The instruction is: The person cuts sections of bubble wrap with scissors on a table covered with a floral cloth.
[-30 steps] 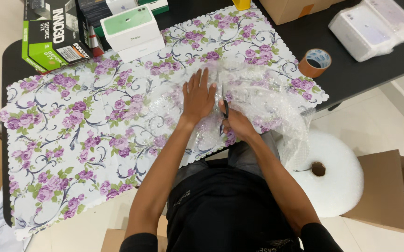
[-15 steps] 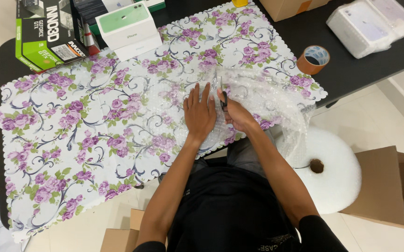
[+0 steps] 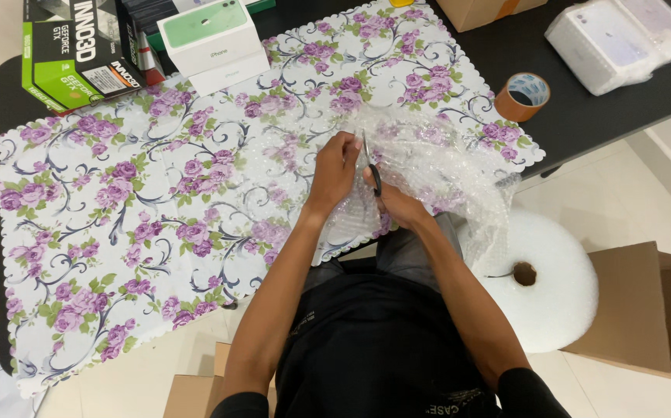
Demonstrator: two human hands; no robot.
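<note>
The right hand (image 3: 397, 203) has its grip closed on black-handled scissors (image 3: 372, 166); the left hand (image 3: 335, 169) pinches the bubble wrap (image 3: 436, 159) on the floral-clothed bench (image 3: 157, 209). A tape roll (image 3: 523, 96) lies at two o'clock.

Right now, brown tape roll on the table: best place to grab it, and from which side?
Grip the tape roll across its outer rim, coming from above. It lies flat, hole up, on the bare black table with free space all round, so fingers can straddle the ring. The right hand is nearer, but it holds scissors.
</note>
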